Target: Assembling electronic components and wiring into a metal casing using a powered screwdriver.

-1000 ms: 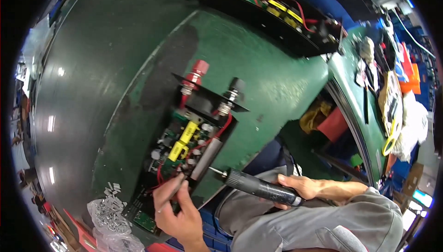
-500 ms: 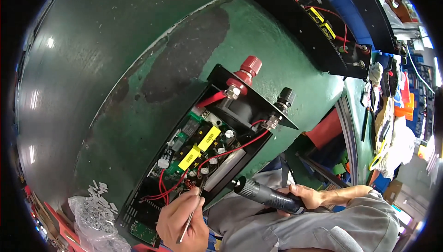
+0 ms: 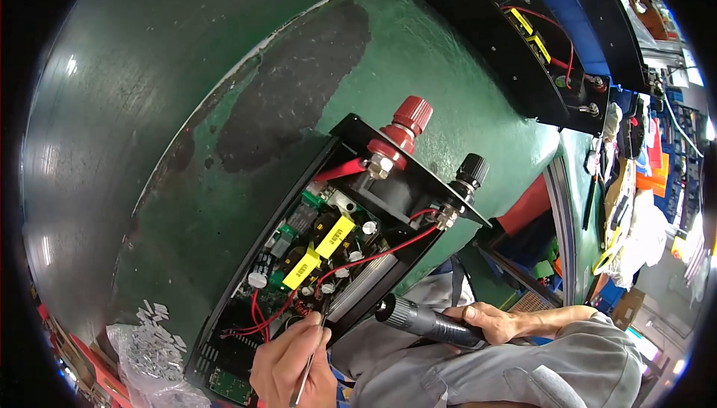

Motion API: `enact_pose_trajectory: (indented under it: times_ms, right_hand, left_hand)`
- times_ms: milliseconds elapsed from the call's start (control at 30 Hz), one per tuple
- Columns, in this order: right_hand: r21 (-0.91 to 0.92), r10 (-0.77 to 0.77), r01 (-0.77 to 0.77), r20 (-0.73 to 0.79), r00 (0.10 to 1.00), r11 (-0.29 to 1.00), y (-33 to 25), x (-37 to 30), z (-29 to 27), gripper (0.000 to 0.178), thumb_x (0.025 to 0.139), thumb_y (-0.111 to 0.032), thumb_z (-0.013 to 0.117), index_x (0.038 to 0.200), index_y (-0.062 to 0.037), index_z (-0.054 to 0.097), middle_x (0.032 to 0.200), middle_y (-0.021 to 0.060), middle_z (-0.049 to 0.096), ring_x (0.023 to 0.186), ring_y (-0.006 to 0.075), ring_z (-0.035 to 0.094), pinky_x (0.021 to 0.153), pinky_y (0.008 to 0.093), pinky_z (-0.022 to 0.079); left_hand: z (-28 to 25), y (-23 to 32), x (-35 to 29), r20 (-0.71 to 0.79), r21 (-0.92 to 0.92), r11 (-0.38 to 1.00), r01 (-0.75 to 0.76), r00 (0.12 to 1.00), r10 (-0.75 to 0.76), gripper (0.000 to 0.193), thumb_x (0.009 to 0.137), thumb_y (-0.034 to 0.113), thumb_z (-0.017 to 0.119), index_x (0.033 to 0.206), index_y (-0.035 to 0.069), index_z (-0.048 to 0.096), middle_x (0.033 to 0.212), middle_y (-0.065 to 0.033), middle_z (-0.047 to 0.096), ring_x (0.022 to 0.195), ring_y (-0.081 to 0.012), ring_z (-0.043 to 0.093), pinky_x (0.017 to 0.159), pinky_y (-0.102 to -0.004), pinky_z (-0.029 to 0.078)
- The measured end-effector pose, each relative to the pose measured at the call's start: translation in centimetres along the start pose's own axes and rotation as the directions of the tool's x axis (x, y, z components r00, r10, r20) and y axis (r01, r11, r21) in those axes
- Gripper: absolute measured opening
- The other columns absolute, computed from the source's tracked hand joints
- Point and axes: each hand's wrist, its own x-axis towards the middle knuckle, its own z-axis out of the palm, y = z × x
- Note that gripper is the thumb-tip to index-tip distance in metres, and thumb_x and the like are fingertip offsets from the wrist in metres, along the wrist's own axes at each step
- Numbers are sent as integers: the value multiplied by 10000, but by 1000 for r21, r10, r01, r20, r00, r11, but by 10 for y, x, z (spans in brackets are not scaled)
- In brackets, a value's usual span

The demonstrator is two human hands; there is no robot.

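A black metal case (image 3: 224,296) lies open in front of me, with a circuit board inside carrying two yellow components (image 3: 317,253), capacitors and red wires. Its end panel bears a red terminal post (image 3: 409,120) and a black one (image 3: 472,170). My left hand (image 3: 295,363) is closed in a pinch around thin metal tweezers (image 3: 304,379), whose tip points into the case beside the board. To the right, my right hand (image 3: 482,323) grips a black electric screwdriver (image 3: 426,320). Its head is close to the case's near side wall; the bit cannot be made out.
A plastic bag (image 3: 142,367) with small grey strips (image 3: 154,322) spilling out lies at the lower left. Similar black cases (image 3: 515,57) stand at the far right. A metal-framed edge (image 3: 562,221) borders a gap, with cloths and tools (image 3: 620,206) beyond.
The whole view has shifted slightly, with the case appearing a little lower. Both hands keep their grips, and the screwdriver's head sits slightly lower in the picture.
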Motion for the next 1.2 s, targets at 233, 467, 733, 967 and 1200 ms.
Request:
enact_pose_trajectory:
  times_ms: [233,467,733,967,1200]
  right_hand:
    - [73,-70,67,39,997,995,11,-3,1,857,1042,-662,227,1377,86,480,978,103,678,898,171,616,833,313,485]
    - [-163,-154,134,-116,981,978,7,1,6,851,1031,-655,332,1418,93,452,1046,116,696,972,176,635,893,310,487]
    - [105,-115,116,-16,993,988,19,1,2,791,1049,-612,326,1409,77,472,1094,130,650,1000,207,605,899,339,464]
    - [-64,-141,140,-23,990,988,-4,0,3,700,991,-585,520,1251,64,547,974,77,657,863,136,588,756,275,461]
    - [-237,-76,66,-31,997,969,-5,-3,4,549,1006,-387,586,1382,2,496,1091,126,658,1023,189,593,910,345,461]
  left_hand:
    - [-3,-1,-1,-5,-17,999,-31,1000,31,153,900,10,742,1041,-3,683,971,-138,747,836,-260,730,693,-322,626]
    - [0,-3,-9,14,46,998,-35,999,35,125,906,-15,705,1024,-17,667,953,-161,742,822,-276,714,697,-332,597]
    - [0,-4,-11,-14,88,996,-3,1000,4,174,854,-48,737,1002,-1,657,930,-159,739,796,-281,699,683,-346,574]
    - [3,-2,-7,-17,55,998,22,1000,-21,195,837,-3,755,1012,5,667,929,-129,709,793,-286,684,646,-355,554]
    - [-11,10,-11,-385,-101,994,-46,923,3,393,1071,266,456,951,-43,667,953,-143,677,701,-259,626,676,-370,563]
